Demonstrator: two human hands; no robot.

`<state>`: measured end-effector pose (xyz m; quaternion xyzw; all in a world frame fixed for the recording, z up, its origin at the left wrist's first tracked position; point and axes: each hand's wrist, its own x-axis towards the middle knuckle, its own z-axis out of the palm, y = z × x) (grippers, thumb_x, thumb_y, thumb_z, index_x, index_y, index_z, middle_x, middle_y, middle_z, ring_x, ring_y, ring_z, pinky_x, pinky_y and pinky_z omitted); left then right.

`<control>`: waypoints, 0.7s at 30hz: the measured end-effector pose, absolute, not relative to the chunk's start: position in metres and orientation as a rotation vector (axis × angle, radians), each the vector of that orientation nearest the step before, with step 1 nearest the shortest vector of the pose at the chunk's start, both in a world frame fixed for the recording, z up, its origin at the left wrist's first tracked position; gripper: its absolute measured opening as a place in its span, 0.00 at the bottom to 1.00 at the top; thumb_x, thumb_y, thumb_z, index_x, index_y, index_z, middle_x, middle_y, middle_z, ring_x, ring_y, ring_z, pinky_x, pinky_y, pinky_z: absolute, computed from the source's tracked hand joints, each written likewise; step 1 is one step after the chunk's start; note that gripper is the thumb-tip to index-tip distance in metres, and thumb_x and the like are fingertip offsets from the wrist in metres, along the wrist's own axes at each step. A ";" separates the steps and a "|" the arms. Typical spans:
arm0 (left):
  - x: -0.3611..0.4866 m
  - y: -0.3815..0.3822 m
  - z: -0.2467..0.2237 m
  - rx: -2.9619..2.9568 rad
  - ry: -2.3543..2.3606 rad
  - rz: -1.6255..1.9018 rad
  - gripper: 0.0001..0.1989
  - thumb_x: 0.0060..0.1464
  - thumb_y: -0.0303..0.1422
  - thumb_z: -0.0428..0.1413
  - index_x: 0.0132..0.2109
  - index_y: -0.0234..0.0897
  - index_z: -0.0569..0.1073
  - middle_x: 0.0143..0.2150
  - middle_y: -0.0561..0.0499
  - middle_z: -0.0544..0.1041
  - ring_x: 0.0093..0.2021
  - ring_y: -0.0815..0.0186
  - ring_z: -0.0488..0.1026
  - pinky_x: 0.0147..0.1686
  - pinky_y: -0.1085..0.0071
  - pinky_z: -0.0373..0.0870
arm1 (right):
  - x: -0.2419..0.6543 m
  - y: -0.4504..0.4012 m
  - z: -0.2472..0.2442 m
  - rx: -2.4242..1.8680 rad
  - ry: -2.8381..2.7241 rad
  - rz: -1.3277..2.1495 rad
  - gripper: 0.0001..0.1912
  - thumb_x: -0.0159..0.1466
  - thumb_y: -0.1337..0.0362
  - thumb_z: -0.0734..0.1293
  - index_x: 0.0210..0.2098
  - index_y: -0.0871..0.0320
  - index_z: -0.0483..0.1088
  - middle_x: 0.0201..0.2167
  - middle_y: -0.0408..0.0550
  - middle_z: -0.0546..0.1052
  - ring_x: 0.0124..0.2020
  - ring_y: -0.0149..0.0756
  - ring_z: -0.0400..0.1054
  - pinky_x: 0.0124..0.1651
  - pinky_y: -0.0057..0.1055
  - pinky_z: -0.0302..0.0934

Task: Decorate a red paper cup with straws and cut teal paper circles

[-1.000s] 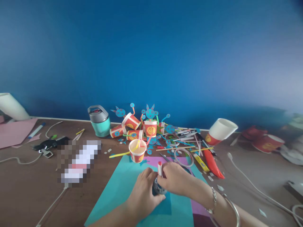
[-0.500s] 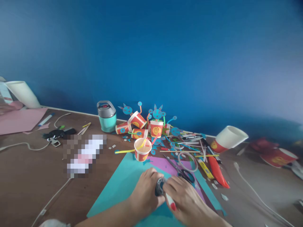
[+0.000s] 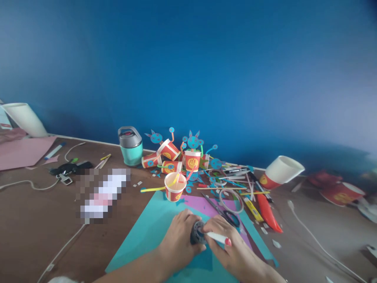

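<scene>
My left hand (image 3: 179, 237) is closed around the side of a small dark round object (image 3: 199, 232) with a grey patterned ring on its face; its exact kind is unclear. My right hand (image 3: 228, 243) grips a white marker (image 3: 217, 237) with a red end. The marker's other end points into the face of the round object, its tip hidden by my fingers. Both hands are above a turquoise sheet of paper (image 3: 147, 239). Just beyond them stands a paper cup (image 3: 175, 192) with bent straws, and black-handled scissors (image 3: 231, 218) lie near my right hand.
Several decorated red cups (image 3: 193, 161) with blue paper faces cluster by the wall. A turquoise flask (image 3: 131, 151) is to their left. Right of the sheet are a tape roll (image 3: 231, 200), a yellow box (image 3: 253, 210), a red pointed object (image 3: 269, 214) and stacked cups (image 3: 281, 173).
The white marker has swung in my right hand, its red end now pointing more to the right and higher. My left hand keeps hold of the round object. The view has shifted slightly.
</scene>
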<state>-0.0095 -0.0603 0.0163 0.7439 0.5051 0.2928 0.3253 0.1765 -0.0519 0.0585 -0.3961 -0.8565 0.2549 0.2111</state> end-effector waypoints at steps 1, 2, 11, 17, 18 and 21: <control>-0.009 -0.060 0.016 1.943 1.331 0.757 0.26 0.40 0.25 0.64 0.50 0.37 0.70 0.47 0.44 0.72 0.49 0.54 0.69 0.52 0.55 0.66 | 0.176 -0.050 0.060 -1.116 -2.365 0.737 0.07 0.66 0.70 0.59 0.36 0.55 0.67 0.33 0.45 0.74 0.36 0.36 0.68 0.39 0.32 0.63; -0.009 -0.060 0.017 1.940 1.333 0.746 0.26 0.40 0.25 0.64 0.50 0.36 0.71 0.47 0.44 0.72 0.49 0.54 0.69 0.52 0.56 0.66 | 0.176 -0.048 0.062 -1.130 -2.345 0.769 0.07 0.66 0.69 0.59 0.36 0.55 0.67 0.33 0.45 0.74 0.36 0.36 0.68 0.39 0.32 0.63; -0.010 -0.059 0.024 1.960 1.335 0.699 0.22 0.41 0.26 0.63 0.47 0.36 0.72 0.43 0.47 0.72 0.45 0.57 0.70 0.48 0.60 0.66 | 0.171 -0.028 0.073 -1.259 -2.193 1.145 0.06 0.62 0.66 0.62 0.30 0.54 0.69 0.25 0.40 0.71 0.28 0.33 0.64 0.32 0.27 0.58; -0.010 -0.059 0.027 1.928 1.341 0.677 0.22 0.41 0.26 0.63 0.47 0.36 0.73 0.44 0.47 0.72 0.46 0.57 0.70 0.49 0.61 0.66 | 0.172 -0.027 0.067 -1.289 -2.176 1.185 0.06 0.62 0.66 0.62 0.30 0.55 0.70 0.23 0.38 0.69 0.27 0.31 0.61 0.30 0.25 0.56; -0.010 -0.059 0.026 1.929 1.340 0.679 0.22 0.41 0.26 0.63 0.47 0.36 0.73 0.44 0.47 0.72 0.46 0.57 0.70 0.49 0.61 0.66 | 0.173 -0.028 0.066 -1.283 -2.161 1.176 0.06 0.62 0.66 0.62 0.30 0.55 0.70 0.24 0.39 0.70 0.28 0.31 0.62 0.31 0.26 0.57; -0.010 -0.059 0.022 1.922 1.354 0.683 0.25 0.40 0.26 0.65 0.49 0.37 0.72 0.45 0.46 0.72 0.47 0.56 0.70 0.50 0.60 0.66 | 0.176 -0.030 0.070 -1.274 -2.090 1.133 0.08 0.62 0.64 0.62 0.31 0.56 0.72 0.26 0.41 0.72 0.30 0.33 0.64 0.33 0.27 0.59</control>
